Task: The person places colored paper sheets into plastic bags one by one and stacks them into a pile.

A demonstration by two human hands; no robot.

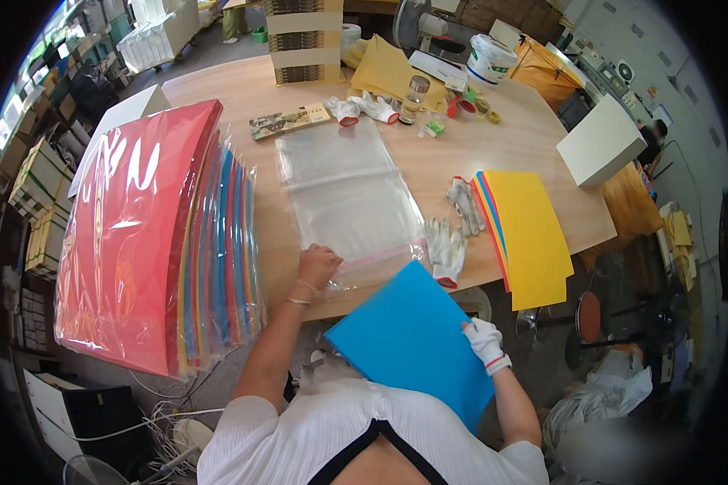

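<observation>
My bare left hand (319, 267) has its fingers curled at the near left corner of a clear plastic bag (352, 194), which lies flat on the table with a pinkish strip near its mouth. In my right hand (485, 343), covered by a white work glove, is the edge of a large blue sheet (412, 335), possibly several together. The blue sheet is tilted in front of my body, with its far corner close to the bag's mouth. A loose white glove (446, 249) and a grey glove (464, 206) lie right of the bag.
Bagged coloured sheets (137, 234) form a tall pile at the left. Yellow, blue and red sheets (529, 234) overhang the table's right edge. Farther back are a small box (291, 121), a jar (413, 101), tape rolls (466, 109) and a white bucket (491, 61).
</observation>
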